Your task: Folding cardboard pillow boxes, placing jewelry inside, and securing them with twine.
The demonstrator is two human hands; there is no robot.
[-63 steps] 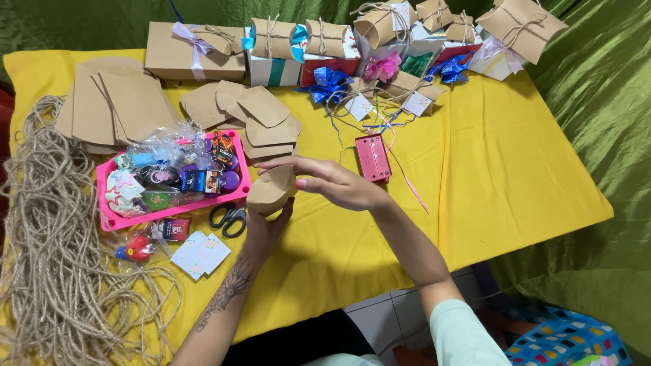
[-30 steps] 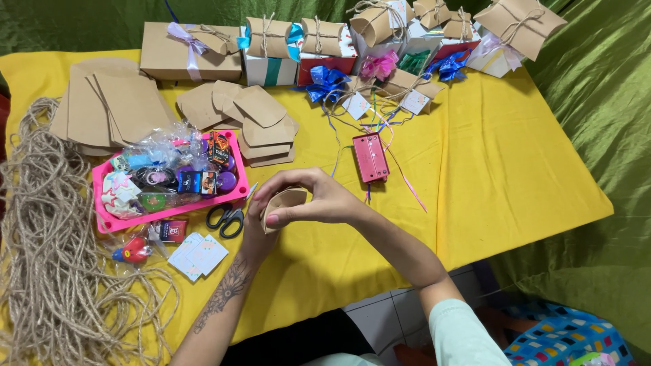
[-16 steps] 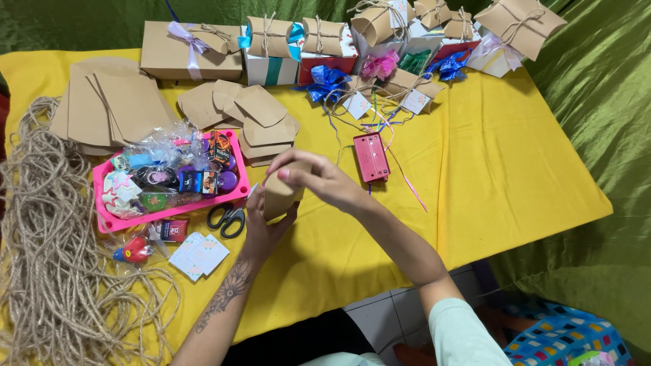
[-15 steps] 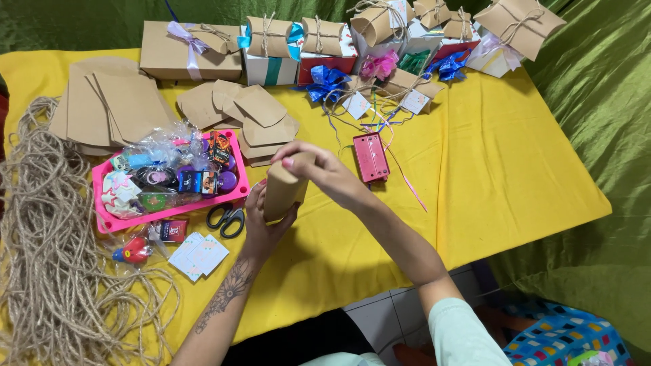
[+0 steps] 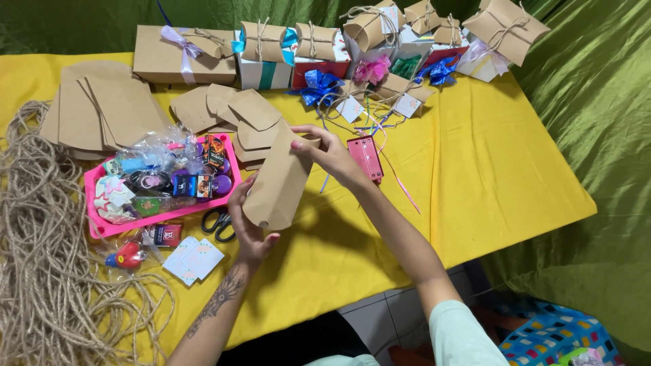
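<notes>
Both hands hold a brown kraft pillow box (image 5: 278, 179), tilted on end above the yellow tablecloth (image 5: 475, 169). My left hand (image 5: 249, 227) supports its lower end from behind and below. My right hand (image 5: 330, 154) grips the upper end with fingers pressing on the flap. Black scissors (image 5: 218, 224) lie just left of my left hand. A pink tray (image 5: 102, 227) of small trinkets sits further left.
Flat kraft box blanks (image 5: 102, 112) lie at back left and more blanks (image 5: 247, 118) at centre. Finished ribboned gift boxes (image 5: 312, 41) line the back edge. A heap of jute twine (image 5: 47, 257) fills the left. A pink hole punch (image 5: 366, 158), white tags (image 5: 193, 259) and green cloth (image 5: 597, 135) lie around.
The pillow box has been turned from lying low between my hands to standing on end. My right hand rose to its top flap while my left stays beneath it.
</notes>
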